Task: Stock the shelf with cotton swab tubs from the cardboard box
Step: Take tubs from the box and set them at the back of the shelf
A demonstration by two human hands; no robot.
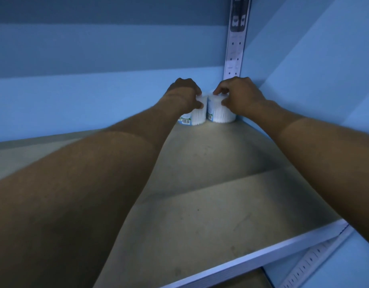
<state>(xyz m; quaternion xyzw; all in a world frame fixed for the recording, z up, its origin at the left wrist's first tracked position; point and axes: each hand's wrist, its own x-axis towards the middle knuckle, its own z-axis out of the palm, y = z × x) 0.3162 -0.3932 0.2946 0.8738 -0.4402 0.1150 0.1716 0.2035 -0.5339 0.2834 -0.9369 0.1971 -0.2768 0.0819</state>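
So both arms are stretched way into the back right corner of the shelf (210, 204), each hand on its own tub of cotton swabs. Left hand (184, 94) comes down over the top of the left tub (197, 115), fingers curled round its lid and thumb pressed on the near side. Right hand (239, 94) does the same with the right tub (220, 113), fingertips pinching the lid edge and thumb on the side. Both tubs stand upright on the grey shelf board, right next to each other, basically touching, with the right one tucked close to the corner under the perforated upright (234, 55). You can see white swab sticks through the clear walls, and a barcode label low on the left tub. Blue wall (96, 90) behind, lighting pretty dim.
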